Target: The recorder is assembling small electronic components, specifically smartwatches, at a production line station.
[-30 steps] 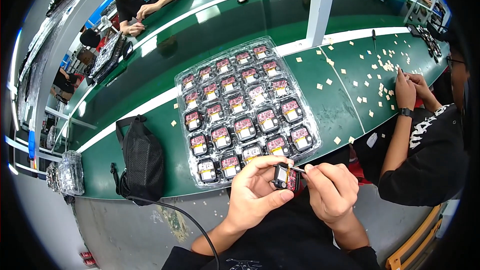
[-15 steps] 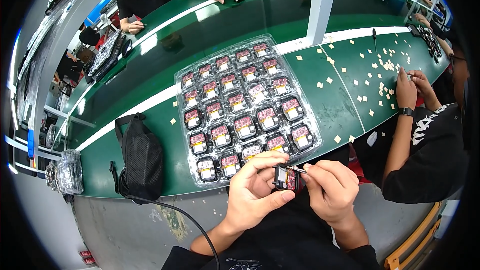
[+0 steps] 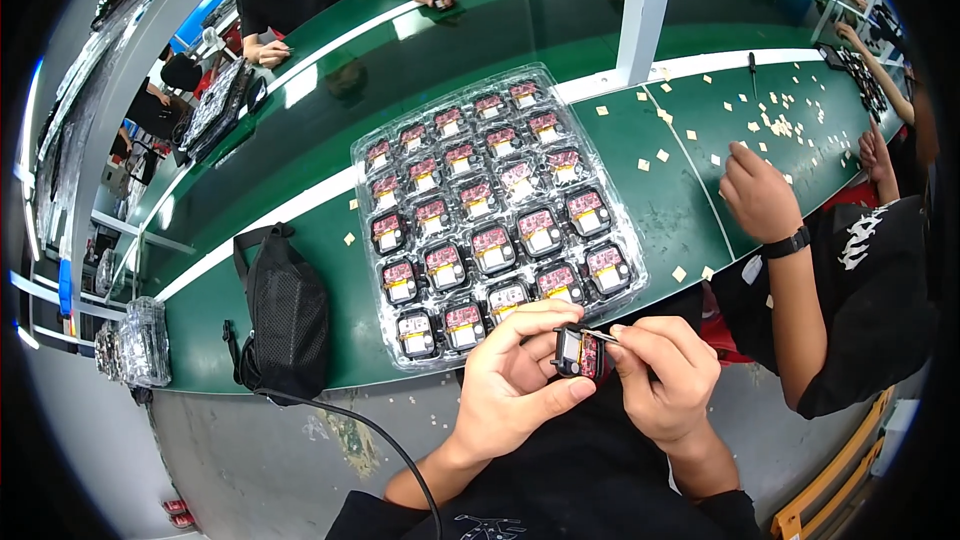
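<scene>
My left hand [image 3: 510,375] is closed round a small black device housing [image 3: 578,352], thumb below and fingers above and behind. Its open side shows a red circuit board and a pale silvery block. Between the thumb and fingers of my right hand [image 3: 665,375] are slim metal tweezers [image 3: 603,334], their tip at the housing's upper edge. What the tip touches is too small to tell. Just beyond my hands lies a clear plastic tray [image 3: 612,185] with rows of similar opened devices, each showing a red board, a silvery block and a yellow strip.
On the green table [image 3: 690,230], a black bag [image 3: 285,315] with a cable lies left of the tray. Small pale square pieces [image 3: 780,127] are scattered to the right, near a screwdriver [image 3: 752,65]. A co-worker's arm [image 3: 790,270] reaches in there. A grey post [image 3: 640,15] rises behind the tray.
My hands stay nearly in place; the housing has tilted slightly in my left hand. The right co-worker's near hand has moved left over the table. Across, another person's hand has drawn left with a small dark object.
</scene>
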Tool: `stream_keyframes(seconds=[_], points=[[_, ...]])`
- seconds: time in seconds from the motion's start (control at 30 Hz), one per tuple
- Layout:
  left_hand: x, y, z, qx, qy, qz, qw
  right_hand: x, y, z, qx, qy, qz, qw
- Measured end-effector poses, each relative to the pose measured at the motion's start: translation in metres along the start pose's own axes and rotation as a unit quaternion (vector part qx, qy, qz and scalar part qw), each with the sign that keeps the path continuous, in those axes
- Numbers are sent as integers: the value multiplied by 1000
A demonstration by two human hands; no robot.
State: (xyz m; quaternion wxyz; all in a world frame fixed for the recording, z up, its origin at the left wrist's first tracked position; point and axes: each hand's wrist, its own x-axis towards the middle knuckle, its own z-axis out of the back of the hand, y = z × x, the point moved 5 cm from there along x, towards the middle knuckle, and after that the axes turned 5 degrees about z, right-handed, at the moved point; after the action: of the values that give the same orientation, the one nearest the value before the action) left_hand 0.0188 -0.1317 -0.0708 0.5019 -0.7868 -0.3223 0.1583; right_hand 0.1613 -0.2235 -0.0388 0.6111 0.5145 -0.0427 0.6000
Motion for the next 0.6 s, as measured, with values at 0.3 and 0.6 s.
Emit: stream_keyframes(seconds=[0.3,0.6], points=[[4,1,-3,9,-12,-2,1000,-2,1,-2,-57,15,44,997],[0,-24,16,33,-60,-84,994,8,-14,9,-14,14,-36,999]])
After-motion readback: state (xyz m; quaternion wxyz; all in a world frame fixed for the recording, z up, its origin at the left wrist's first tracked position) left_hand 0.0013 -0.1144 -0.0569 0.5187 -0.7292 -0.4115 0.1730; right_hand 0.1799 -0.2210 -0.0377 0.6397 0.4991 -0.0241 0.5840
